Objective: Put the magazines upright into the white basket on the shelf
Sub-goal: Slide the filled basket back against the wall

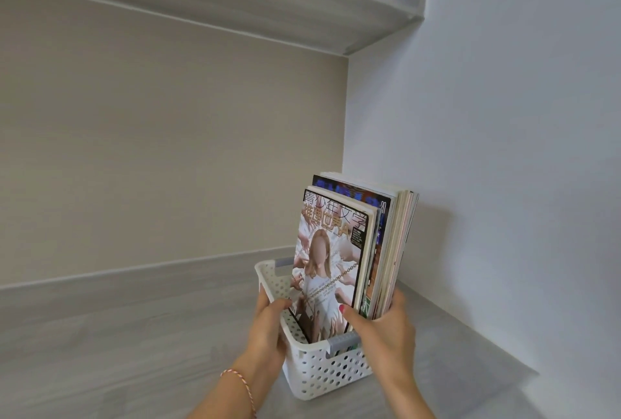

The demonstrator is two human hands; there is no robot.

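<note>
Currently I see the white basket (314,373) on the grey shelf (134,334), near the corner, with the magazines (349,247) standing upright in it, tops well above the rim. Lower ends are hidden inside; I can't count them. Left hand (268,321) grips the basket's left wall, fingers curled over the rim. Right hand (383,328) clamps the stack's near edge, thumb on the front cover. Red string bracelet (240,381) on left wrist.
</note>
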